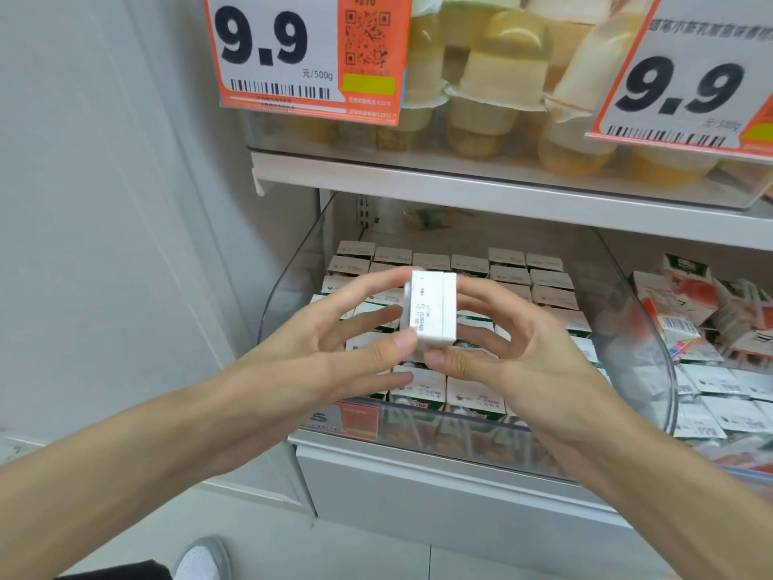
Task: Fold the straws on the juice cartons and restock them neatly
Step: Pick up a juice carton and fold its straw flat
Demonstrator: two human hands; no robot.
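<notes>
- Head view: the left hand [334,349] and right hand [518,362] are pinching one white carton [433,309] between thumbs and fingertips. Each grip is curling round its own side and holding the carton above the clear bin [293,265].
- The shelf [502,194] is capping the room overhead, and the bin's curved walls are bounding both sides.
- The price tag [272,52] is showing "9.9" and "元/500g"; the carton's printed code is too blurred to read.
- Rows of cartons [548,280] are filling the bin below the hands. Red cartons [686,303] are lying jumbled to the right, and yellow bottles [481,98] are sitting on the shelf above.
</notes>
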